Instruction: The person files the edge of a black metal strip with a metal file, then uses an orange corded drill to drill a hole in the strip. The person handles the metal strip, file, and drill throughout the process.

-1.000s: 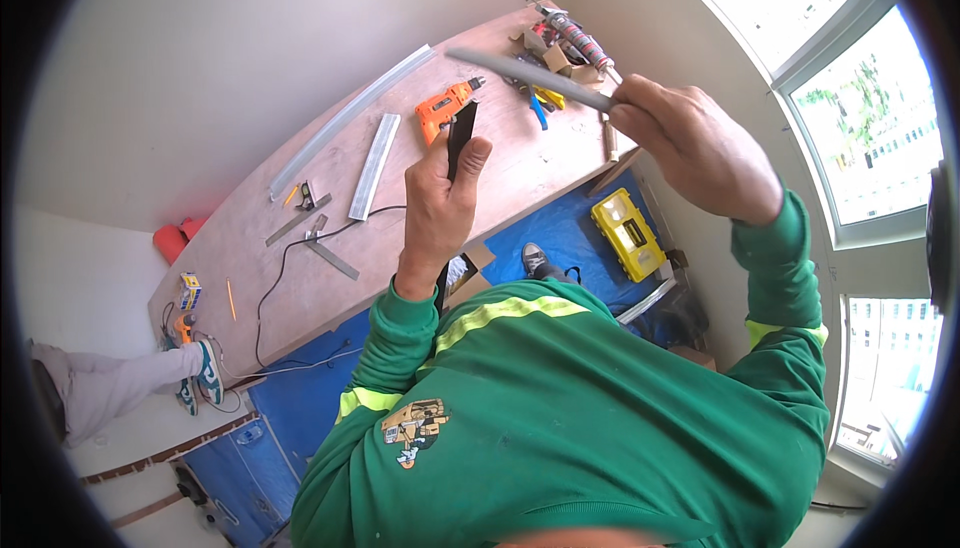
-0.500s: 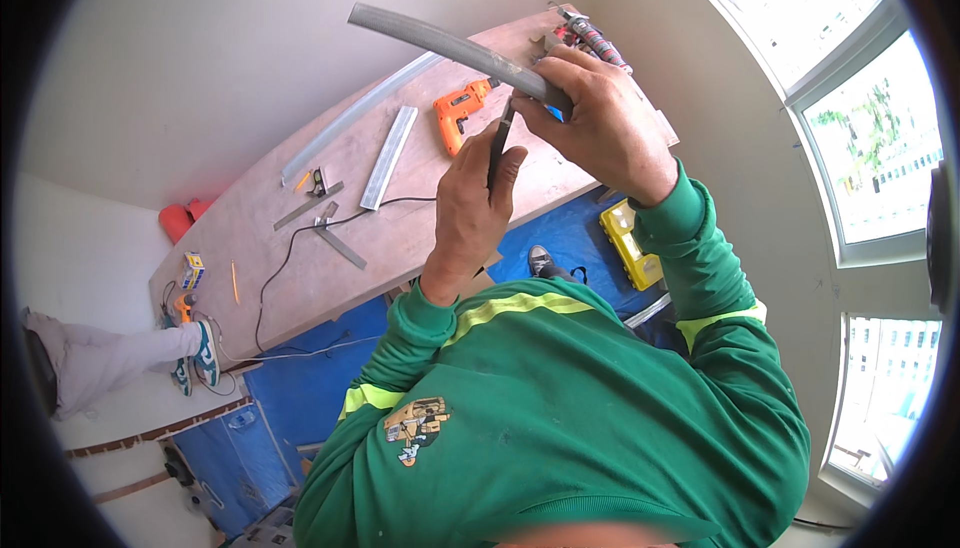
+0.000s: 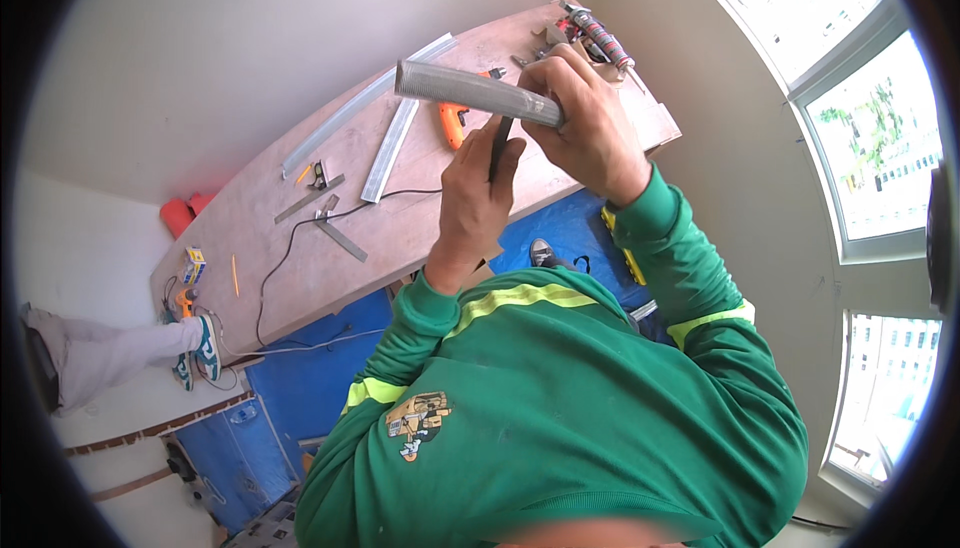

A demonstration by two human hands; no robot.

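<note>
My right hand point(image 3: 592, 128) is closed around one end of a grey metal channel point(image 3: 470, 91) with a ribbed surface. The channel is raised over the table, its free end reaching to the left. My left hand point(image 3: 472, 203) grips a thin, flat, dark tool point(image 3: 502, 143) upright, its tip at the channel's underside near my right fingers; its exact kind cannot be made out. Behind the channel an orange power drill point(image 3: 453, 126) lies partly hidden. Two more metal strips lie on the tabletop: a short channel point(image 3: 389, 151) and a long strip point(image 3: 350, 111) along the far edge.
On the wooden table point(image 3: 400, 233) are a combination square point(image 3: 340, 240), a black cable point(image 3: 290, 258), a pencil point(image 3: 235, 276) and a small box point(image 3: 194, 266). A caulking gun point(image 3: 600, 40) lies at the far right. Another person's leg point(image 3: 120, 353) shows at left. Blue sheeting point(image 3: 565, 233) covers the floor.
The channel's free end has swung rightward and down, tilting toward me. My right hand has shifted slightly left; my left hand still holds the dark tool beneath the channel.
</note>
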